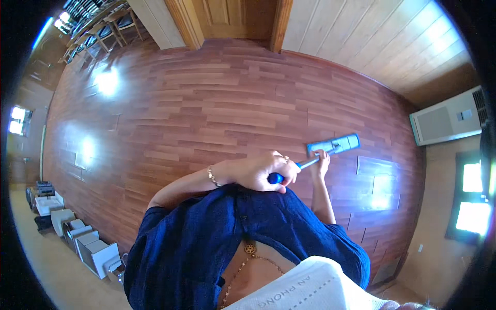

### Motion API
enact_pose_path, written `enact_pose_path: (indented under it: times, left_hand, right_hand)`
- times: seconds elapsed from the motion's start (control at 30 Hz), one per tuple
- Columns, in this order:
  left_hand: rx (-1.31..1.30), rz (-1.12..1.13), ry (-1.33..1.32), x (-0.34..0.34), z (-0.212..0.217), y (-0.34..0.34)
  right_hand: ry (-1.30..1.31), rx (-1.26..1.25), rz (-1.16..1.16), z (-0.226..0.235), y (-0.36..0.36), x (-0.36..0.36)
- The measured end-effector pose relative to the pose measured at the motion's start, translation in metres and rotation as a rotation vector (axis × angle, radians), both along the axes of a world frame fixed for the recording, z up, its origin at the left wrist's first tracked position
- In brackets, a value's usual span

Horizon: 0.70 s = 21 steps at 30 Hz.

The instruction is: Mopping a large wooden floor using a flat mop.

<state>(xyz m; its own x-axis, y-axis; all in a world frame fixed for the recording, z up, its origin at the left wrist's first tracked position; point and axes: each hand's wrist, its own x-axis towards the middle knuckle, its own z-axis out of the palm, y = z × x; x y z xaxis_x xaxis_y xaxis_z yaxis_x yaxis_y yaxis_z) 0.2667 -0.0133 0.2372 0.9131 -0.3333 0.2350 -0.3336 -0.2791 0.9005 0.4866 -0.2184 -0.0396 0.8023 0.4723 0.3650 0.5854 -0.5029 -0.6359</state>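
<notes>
Mop [343, 143] clamped in left hand [262, 172] and right hand [321, 166]; white mask [321, 276] bears lettering [285, 293].

It's bright in here. Light pours in at the window on the right [473, 218], so strong that its panes are plain white, and a small window on the left [19, 121] glows too. I see big shiny white spots on the brown floor [232, 103], and a pale blue shine on the plank wall [356, 39]. Near the round black edge, straight things bend. The far chairs [103, 34] look fuzzy, but the mop [343, 143] looks clear.
</notes>
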Motion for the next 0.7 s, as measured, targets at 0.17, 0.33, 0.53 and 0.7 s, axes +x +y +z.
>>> enact_pose_path:
  times: [0.17, 0.33, 0.53, 0.7]
  left_hand:
    - [-0.073, 0.046, 0.016, 0.017, -0.009, -0.006]
    - [-0.025, 0.208, -0.074, 0.016, -0.032, -0.015]
    - [-0.009, 0.409, -0.132, 0.010, -0.045, -0.017]
    - [0.241, 0.602, -0.135, 0.003, -0.032, -0.027]
  right_hand:
    - [0.124, -0.110, -0.012, -0.015, -0.007, 0.030]
    - [0.171, -0.237, 0.149, -0.020, 0.024, 0.063]
    - [0.162, -0.232, 0.329, -0.027, 0.098, 0.080]
    - [0.612, 0.154, 0.668, -0.069, 0.164, 0.101]
